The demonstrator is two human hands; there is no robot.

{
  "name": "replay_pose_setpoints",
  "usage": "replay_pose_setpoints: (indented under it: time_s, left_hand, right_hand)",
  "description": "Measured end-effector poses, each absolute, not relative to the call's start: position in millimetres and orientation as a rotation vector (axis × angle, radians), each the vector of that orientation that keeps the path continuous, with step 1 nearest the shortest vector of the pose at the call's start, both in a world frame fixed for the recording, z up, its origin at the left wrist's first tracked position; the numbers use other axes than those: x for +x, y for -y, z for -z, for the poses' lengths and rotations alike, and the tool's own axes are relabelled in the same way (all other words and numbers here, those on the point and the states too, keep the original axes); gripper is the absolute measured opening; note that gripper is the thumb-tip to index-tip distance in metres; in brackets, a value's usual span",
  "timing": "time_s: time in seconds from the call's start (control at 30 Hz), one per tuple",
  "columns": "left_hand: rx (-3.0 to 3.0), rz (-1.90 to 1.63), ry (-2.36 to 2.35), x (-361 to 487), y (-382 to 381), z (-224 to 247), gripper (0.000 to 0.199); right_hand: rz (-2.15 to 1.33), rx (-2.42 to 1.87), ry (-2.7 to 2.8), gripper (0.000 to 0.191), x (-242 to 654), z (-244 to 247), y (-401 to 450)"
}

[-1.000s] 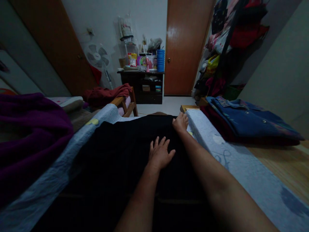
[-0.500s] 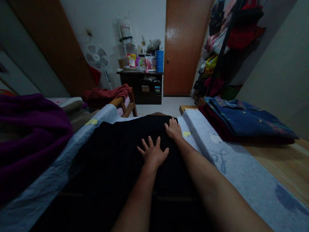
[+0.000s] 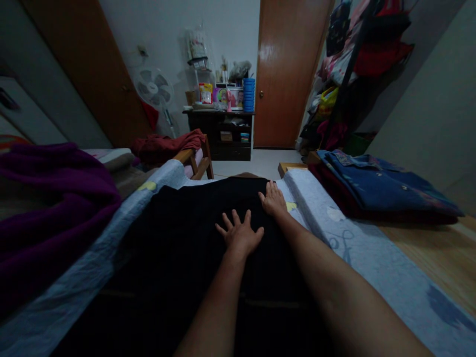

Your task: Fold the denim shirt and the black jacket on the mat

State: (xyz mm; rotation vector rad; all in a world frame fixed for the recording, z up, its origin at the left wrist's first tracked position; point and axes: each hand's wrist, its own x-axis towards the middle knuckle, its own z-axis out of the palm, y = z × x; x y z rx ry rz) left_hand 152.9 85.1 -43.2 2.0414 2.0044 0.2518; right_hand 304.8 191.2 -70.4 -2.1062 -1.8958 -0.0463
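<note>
A black garment lies spread over a light blue patterned cover; its exact kind is too dark to make out. My left hand rests palm down near its middle, fingers spread wide. At the garment's far right corner lies my right hand, flat, with its fingers stretched forward and the thumb apart. Both hands touch the cloth without gripping it. Faint light lines cross the garment's near part.
A folded blue denim garment lies on dark red cloth at the right. Purple cloth is heaped at the left. Beyond are a reddish cloth on a wooden frame, a fan, a dark cabinet and a door.
The whole view has shifted slightly, so everything appears a little further right. Both hands stay flat on the black garment, in nearly the same places.
</note>
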Motion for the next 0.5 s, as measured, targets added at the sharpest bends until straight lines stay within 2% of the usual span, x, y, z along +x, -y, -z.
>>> replay_pose_setpoints:
  time_s: [0.33, 0.5]
  left_hand:
    - [2.019, -0.242, -1.991, 153, -84, 39, 0.076]
    - [2.010, -0.251, -1.996, 153, -83, 37, 0.064]
  right_hand:
    - [-0.136, -2.119, 2.055, 0.070, 305, 67, -151]
    - [-0.098, -2.124, 2.090, 0.068, 305, 70, -129]
